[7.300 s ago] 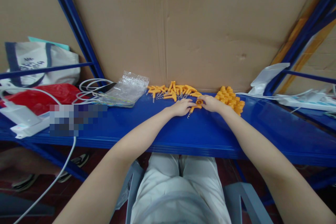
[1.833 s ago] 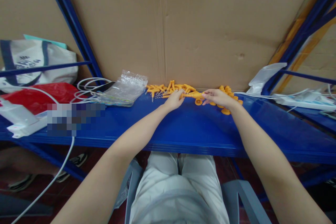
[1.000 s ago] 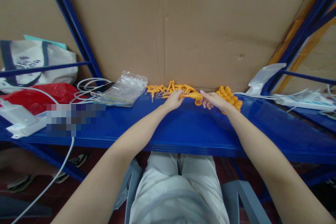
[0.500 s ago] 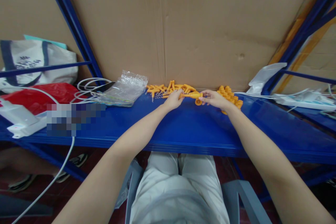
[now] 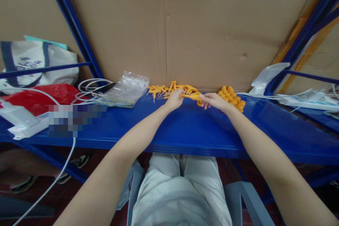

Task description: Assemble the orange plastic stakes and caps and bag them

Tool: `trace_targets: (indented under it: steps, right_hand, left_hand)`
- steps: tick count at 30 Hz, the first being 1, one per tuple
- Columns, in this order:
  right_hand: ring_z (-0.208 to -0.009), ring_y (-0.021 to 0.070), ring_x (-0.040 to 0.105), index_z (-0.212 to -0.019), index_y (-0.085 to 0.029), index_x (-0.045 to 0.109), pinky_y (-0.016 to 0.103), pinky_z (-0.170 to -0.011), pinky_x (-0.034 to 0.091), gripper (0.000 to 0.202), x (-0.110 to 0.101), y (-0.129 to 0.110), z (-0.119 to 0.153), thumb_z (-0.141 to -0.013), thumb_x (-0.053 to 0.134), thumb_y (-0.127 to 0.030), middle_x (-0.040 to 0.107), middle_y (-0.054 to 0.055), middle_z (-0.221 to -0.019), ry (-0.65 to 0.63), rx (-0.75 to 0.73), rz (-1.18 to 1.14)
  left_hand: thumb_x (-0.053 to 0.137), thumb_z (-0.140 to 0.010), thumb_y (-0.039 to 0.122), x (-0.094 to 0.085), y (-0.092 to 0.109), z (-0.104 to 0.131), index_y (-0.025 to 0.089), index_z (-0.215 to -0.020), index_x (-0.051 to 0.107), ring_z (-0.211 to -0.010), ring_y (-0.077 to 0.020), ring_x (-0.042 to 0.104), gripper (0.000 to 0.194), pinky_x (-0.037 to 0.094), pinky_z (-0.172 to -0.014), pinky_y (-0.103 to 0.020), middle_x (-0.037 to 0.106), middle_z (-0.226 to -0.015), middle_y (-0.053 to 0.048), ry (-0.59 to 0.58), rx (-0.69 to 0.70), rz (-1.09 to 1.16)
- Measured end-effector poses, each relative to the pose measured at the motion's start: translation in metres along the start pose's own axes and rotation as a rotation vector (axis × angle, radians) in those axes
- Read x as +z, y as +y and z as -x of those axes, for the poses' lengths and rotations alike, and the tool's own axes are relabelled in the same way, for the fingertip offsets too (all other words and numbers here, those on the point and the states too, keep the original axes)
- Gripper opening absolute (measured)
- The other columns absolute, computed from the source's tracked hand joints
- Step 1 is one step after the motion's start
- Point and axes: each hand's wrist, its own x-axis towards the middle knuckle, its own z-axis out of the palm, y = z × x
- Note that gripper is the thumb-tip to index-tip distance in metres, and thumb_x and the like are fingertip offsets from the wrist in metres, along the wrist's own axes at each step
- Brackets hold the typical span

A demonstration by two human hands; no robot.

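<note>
My left hand (image 5: 174, 100) is closed around the left part of an orange plastic piece with a ribbed shaft (image 5: 194, 96), held level just above the blue shelf. At its wider right end, the fingers of my right hand (image 5: 214, 100) pinch it. A small round orange part (image 5: 199, 103) shows under that end, partly hidden by the right fingers. Behind my left hand lies a pile of orange corkscrews (image 5: 188, 88), with handles like a T or Y and metal spirals pointing left and forward. Several short orange cylindrical pieces (image 5: 230, 95) are heaped beyond my right hand.
The blue shelf top (image 5: 196, 130) has a cardboard wall (image 5: 212, 35) behind it. Clear plastic bags (image 5: 127, 90), white cables, a red bag (image 5: 53, 93) and a white power strip (image 5: 29, 127) lie left. Another power strip (image 5: 309, 100) is at right. Blue posts flank both sides.
My right hand has shifted slightly left and covers more of the orange piece's wide end and the round part. My left hand stays almost where it was.
</note>
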Motion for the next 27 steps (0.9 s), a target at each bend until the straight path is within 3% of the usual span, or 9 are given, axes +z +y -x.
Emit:
trace_targets:
  steps: [3, 7, 23, 27]
  right_hand:
    - [-0.050, 0.0091, 0.059, -0.091, -0.018, 0.061, 0.020, -0.050, 0.046, 0.015, 0.002, -0.001, 0.001, -0.088, 0.071, -0.028, 0.072, 0.002, -0.073, 0.069, -0.010, -0.077]
    - [-0.051, 0.0093, 0.059, -0.090, -0.019, 0.056, 0.022, -0.054, 0.049, 0.023, 0.002, 0.000, 0.003, -0.079, 0.077, -0.016, 0.070, -0.001, -0.071, 0.095, -0.028, -0.142]
    - [-0.049, 0.0109, 0.059, -0.076, -0.018, 0.060, 0.023, -0.051, 0.048, 0.027, -0.002, -0.003, 0.005, -0.080, 0.077, -0.038, 0.067, 0.002, -0.063, -0.001, -0.155, -0.152]
    - [-0.050, 0.0113, 0.057, -0.079, -0.019, 0.057, 0.024, -0.052, 0.046, 0.024, 0.001, -0.001, 0.003, -0.084, 0.070, -0.039, 0.065, 0.000, -0.063, 0.040, -0.166, -0.094]
  left_hand:
    - [0.053, -0.080, 0.005, -0.001, 0.002, 0.001, 0.019, -0.093, 0.061, -0.099, -0.0241, 0.063, 0.021, 0.050, -0.095, -0.041, 0.068, -0.093, -0.007, 0.016, -0.009, -0.016]
    - [0.052, -0.083, 0.006, -0.003, 0.006, 0.002, 0.019, -0.095, 0.061, -0.098, -0.0244, 0.064, 0.020, 0.051, -0.093, -0.040, 0.068, -0.094, -0.008, 0.021, -0.021, -0.045]
    - [0.047, -0.086, 0.004, -0.006, 0.014, 0.008, 0.019, -0.100, 0.058, -0.098, -0.0237, 0.062, 0.023, 0.049, -0.093, -0.039, 0.064, -0.099, -0.008, 0.066, -0.025, -0.063]
    - [0.049, -0.085, 0.005, -0.005, 0.016, 0.007, 0.019, -0.097, 0.058, -0.098, -0.0245, 0.063, 0.020, 0.049, -0.093, -0.039, 0.065, -0.097, -0.009, 0.062, -0.046, -0.056]
